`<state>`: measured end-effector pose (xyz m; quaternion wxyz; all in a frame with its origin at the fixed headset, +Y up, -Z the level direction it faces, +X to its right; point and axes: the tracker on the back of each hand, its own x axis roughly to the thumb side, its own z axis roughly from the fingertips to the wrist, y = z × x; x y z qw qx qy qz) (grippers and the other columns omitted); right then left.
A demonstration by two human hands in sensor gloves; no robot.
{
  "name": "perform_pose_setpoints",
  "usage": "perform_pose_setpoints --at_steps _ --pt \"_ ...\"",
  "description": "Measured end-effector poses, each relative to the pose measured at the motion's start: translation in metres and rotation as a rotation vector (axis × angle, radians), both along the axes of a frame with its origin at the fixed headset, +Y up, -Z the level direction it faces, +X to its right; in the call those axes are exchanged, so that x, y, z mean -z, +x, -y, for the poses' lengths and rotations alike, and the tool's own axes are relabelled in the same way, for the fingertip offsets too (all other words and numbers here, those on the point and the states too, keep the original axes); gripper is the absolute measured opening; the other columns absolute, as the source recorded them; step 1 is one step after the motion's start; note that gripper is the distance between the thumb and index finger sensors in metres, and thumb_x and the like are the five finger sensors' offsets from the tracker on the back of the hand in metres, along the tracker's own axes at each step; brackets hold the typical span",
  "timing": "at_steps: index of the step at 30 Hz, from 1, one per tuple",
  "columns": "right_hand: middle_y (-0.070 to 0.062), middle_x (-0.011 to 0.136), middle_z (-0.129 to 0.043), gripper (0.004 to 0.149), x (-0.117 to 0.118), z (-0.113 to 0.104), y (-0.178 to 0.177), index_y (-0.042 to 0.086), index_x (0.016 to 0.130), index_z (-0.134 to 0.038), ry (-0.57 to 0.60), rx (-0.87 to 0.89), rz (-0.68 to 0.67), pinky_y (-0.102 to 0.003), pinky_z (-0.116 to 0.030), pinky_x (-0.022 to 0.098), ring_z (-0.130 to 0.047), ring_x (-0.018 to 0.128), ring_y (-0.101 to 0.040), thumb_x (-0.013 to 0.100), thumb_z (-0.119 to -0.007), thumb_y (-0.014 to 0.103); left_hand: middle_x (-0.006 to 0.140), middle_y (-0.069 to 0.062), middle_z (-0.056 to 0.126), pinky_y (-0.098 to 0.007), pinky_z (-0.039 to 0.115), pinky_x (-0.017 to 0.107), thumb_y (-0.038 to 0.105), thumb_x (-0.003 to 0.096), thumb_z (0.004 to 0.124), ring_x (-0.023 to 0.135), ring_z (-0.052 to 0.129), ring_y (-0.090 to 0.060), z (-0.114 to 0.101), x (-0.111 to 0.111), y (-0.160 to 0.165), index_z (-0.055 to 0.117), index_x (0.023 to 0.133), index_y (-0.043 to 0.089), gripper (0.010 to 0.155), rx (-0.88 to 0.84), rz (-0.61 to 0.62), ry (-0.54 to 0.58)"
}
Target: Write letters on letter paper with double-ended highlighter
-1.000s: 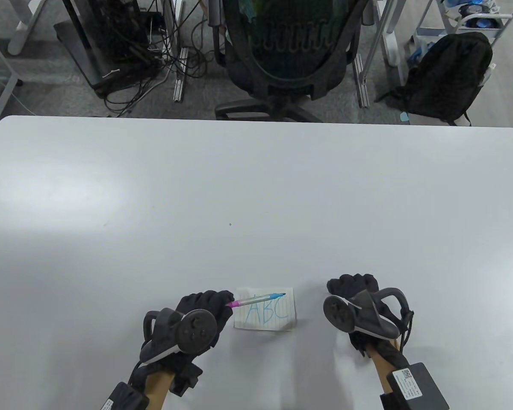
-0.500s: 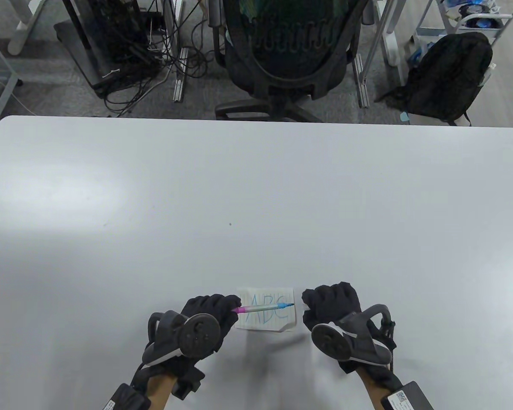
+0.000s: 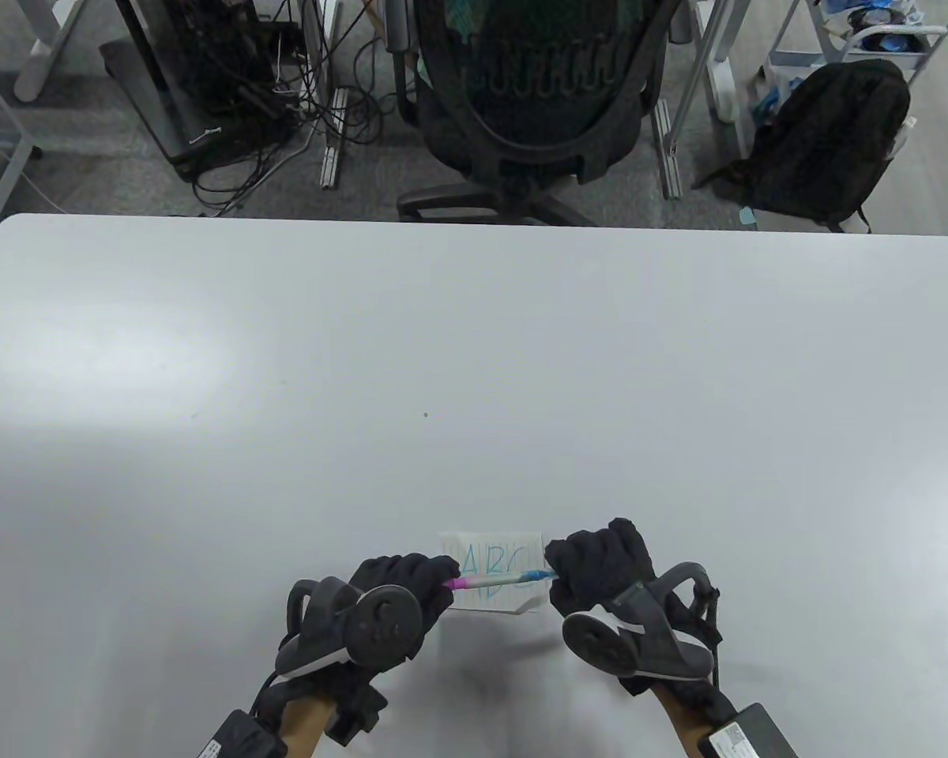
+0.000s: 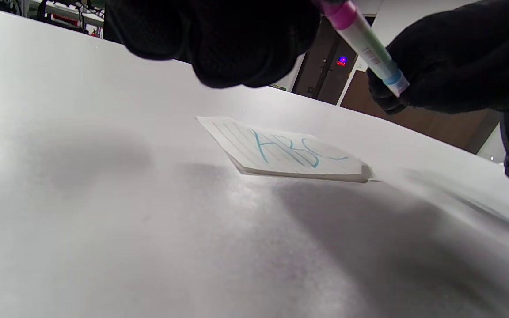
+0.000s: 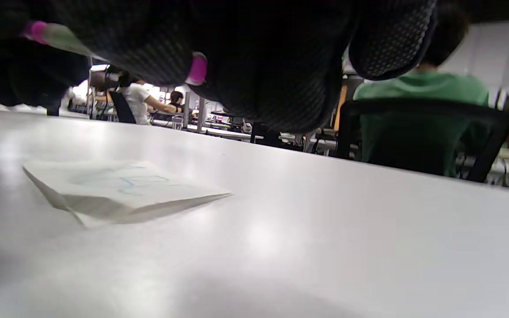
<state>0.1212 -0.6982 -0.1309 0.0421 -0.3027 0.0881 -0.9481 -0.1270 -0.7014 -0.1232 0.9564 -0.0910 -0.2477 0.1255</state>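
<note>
A small lined letter paper with "ABC" in blue lies near the table's front edge, and shows in the wrist views too. The double-ended highlighter hangs level just above it. My left hand pinches its pink end. My right hand has its curled fingers closed round the blue end. In the right wrist view a small pink piece shows between the right fingers; I cannot tell what it is.
The white table stretches far beyond the paper. Past its far edge stand a black office chair, a black backpack and cables on the floor. A person in a green top sits behind the table.
My right hand came in from the right and closed on the highlighter's blue end. My left hand shifted slightly right and toward me, lowering the highlighter across the paper.
</note>
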Motion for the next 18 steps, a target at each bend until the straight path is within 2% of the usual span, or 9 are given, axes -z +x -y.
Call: perform_pose_setpoints --at_steps 3,7,12,14,18 --pt "-0.015 0.073 -0.094 0.05 -0.001 0.002 0.002 0.007 0.09 -0.073 -0.034 0.081 0.001 -0.067 -0.069 0.063 -0.101 0.059 -0.031 0.05 -0.074 0.038 0.09 -0.002 0.085 -0.049 0.074 0.076 0.04 0.0604 0.053 0.067 0.092 -0.011 0.0 0.0 -0.001 0.065 0.107 0.021 0.052 -0.013 -0.006 -0.004" --pt "-0.018 0.072 -0.092 0.048 -0.002 -0.001 0.002 0.007 0.09 -0.072 -0.044 0.162 -0.009 -0.067 -0.07 0.062 -0.099 0.056 -0.032 0.05 -0.074 0.034 0.082 -0.001 0.087 -0.047 0.077 0.073 0.038 0.0582 0.055 0.06 0.092 -0.009 0.0 -0.001 0.001 0.068 0.105 0.02 0.052 0.008 -0.013 0.043" --pt "-0.022 0.072 -0.09 0.047 -0.005 -0.003 -0.005 0.005 0.09 -0.072 -0.043 0.184 -0.031 -0.068 -0.068 0.062 -0.097 0.056 -0.035 0.051 -0.073 0.03 0.078 -0.002 0.088 -0.046 0.078 0.072 0.036 0.0566 0.055 0.055 0.091 -0.009 -0.004 -0.001 -0.001 0.069 0.104 0.019 0.052 -0.013 -0.033 0.095" --pt "-0.021 0.073 -0.091 0.046 -0.005 -0.001 -0.008 0.005 0.091 -0.073 -0.049 0.139 -0.038 -0.068 -0.068 0.062 -0.097 0.056 -0.034 0.051 -0.073 0.029 0.078 -0.002 0.088 -0.046 0.078 0.072 0.036 0.0566 0.056 0.056 0.091 -0.009 -0.004 0.0 -0.002 0.07 0.103 0.02 0.052 -0.005 -0.035 0.087" --pt "-0.02 0.08 -0.089 0.046 -0.001 -0.001 -0.006 0.009 0.094 -0.071 -0.046 0.114 -0.011 -0.068 -0.067 0.063 -0.095 0.064 -0.036 0.053 -0.07 0.031 0.083 0.0 0.086 -0.046 0.076 0.074 0.038 0.0579 0.054 0.061 0.091 -0.008 -0.002 0.002 -0.003 0.067 0.105 0.023 0.052 0.022 -0.043 0.085"
